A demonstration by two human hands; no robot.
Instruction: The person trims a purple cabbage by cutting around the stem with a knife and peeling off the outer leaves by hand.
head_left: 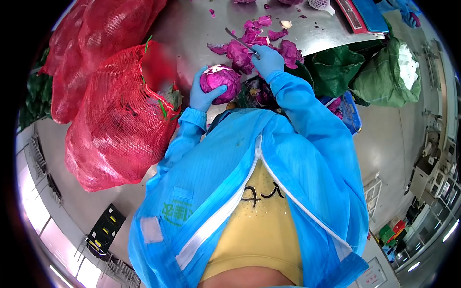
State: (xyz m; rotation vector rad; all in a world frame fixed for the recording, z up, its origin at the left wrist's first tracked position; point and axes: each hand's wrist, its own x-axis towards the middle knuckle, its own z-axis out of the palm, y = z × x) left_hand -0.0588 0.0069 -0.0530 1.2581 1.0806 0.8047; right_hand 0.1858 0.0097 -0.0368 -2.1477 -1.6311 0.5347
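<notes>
A purple cabbage head [221, 84] with a pale cut patch on top rests in my left hand [201, 93], whose blue-gloved fingers and thumb wrap round its side. My right hand [268, 61], also gloved in blue, is closed on the handle of a knife [240, 42]. The curved blade points up and left over the metal table [192, 24]. Loose purple cabbage leaves [240, 53] lie in a heap beyond and between my hands, close to the blade. Below the table's near edge, an opening with dark leaf scraps shows between my forearms.
Red mesh sacks [120, 115] stand at the left. Green sacks [336, 69] and a blue crate [350, 113] with purple scraps are at the right. A blue folder-like object [367, 17] lies on the table's right side. Another person's gloved hand [408, 17] shows at the upper right.
</notes>
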